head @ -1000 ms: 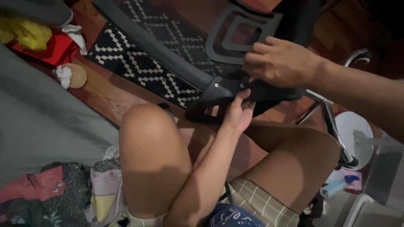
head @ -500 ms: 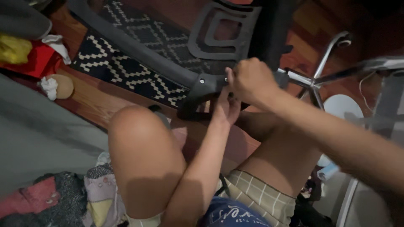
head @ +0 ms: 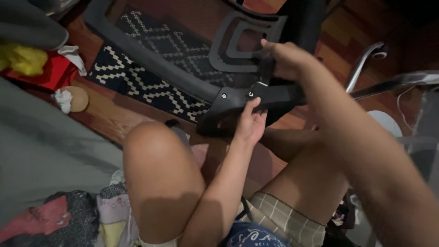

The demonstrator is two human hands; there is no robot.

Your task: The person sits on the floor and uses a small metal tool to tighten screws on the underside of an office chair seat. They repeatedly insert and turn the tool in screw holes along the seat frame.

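**Q:** Hands, position and state?

**A:** Left hand (head: 250, 122) is raised between the knees, fingers curled loosely with the thumb against the underside of the black plastic chair bracket (head: 242, 98); it presses there rather than wrapping fully round it. Right hand (head: 286, 59) is closed over the upper end of that bracket, where it meets the mesh chair back (head: 183, 50), fingers folded round the dark edge.

**Q:** Location of the bracket?

**A:** Centre of the head view, above the person's bare knees (head: 153, 151). Two small bright screw heads (head: 223, 96) show on its face, just left of the left thumb. The curved black frame of the chair back (head: 151, 59) runs from it up to the left.

**Q:** Surroundings?

**A:** Black-and-white zigzag rug (head: 137, 84) lies on the wooden floor (head: 109, 114) under the chair back. A chrome chair leg (head: 361, 66) angles up at the right, with a white round object (head: 386, 123) below it (kind not discernible).

**Q:** Packages or labels?

**A:** Upper left, a red flat item (head: 50, 73) with a yellow crumpled one (head: 20, 59) on it; both too blurred to tell as packaging. Beside them sits a tan round object (head: 77, 98) with white crumpled material touching it. Grey cloth (head: 41, 151) covers the left side.
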